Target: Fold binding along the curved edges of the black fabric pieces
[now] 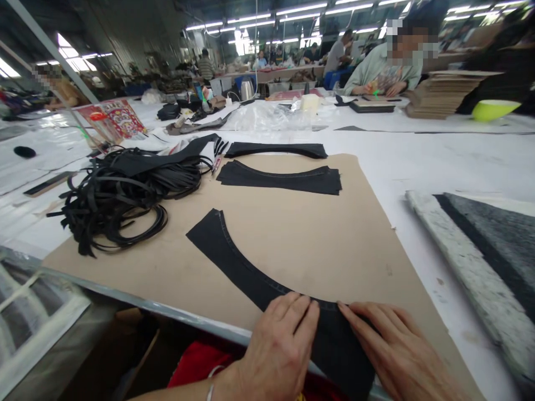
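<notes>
As hands touch strip, packet, blurred print

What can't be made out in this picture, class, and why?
Head view throughout:
Part of the black curved piece: hidden by the left hand and right hand.
Right forearm: cut off by the bottom edge.
Right side of the grey sheet: cut off by the right edge.
Print on the red packet: blurred.
Many ends of the black straps: hidden where straps overlap.

We are seeing one panel reaching the bench's near edge, strips lying left, one stack behind, another stack farther back.
</notes>
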Tool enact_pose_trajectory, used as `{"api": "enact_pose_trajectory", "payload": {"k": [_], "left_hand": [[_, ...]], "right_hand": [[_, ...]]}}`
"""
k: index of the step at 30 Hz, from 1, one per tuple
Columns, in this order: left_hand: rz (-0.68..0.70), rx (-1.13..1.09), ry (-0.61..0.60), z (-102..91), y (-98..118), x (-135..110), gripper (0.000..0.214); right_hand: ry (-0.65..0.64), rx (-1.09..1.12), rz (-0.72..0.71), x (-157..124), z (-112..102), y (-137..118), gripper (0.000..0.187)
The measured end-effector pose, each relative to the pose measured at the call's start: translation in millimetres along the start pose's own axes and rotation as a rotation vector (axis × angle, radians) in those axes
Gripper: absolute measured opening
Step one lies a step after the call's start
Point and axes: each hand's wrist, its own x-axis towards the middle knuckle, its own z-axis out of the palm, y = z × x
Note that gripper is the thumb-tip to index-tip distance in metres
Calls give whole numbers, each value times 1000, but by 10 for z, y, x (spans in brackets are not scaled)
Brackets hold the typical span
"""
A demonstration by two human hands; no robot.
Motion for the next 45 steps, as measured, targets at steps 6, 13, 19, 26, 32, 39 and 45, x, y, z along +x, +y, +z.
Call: {"api": "enact_pose_trajectory", "payload": {"k": [6, 13, 19, 26, 32, 39, 45], "left_hand": [[10, 157, 69, 84, -102, -151, 34], [0, 153, 0, 97, -119, -165, 39], [-73, -16, -19, 16, -147, -181, 37], [-91, -289, 146, -49, -192, -302, 30], [-156, -542, 145, -259, -230, -500, 23], [-948, -1235, -285, -496, -259, -574, 26], [-1066, -1898, -194, -581, -199, -399, 47]], "right_hand": [[-9, -7, 44, 183, -59, -140, 45], [-48, 97, 91, 375, 133, -394, 39], [-97, 189, 274, 540, 107, -404, 28], [-267, 202, 419, 764, 134, -542, 14], [-410, 364, 507, 879, 52, -541, 8], [-555, 943, 789, 982, -108, -480, 16], [-553, 1404, 891, 984, -158, -462, 40]]}}
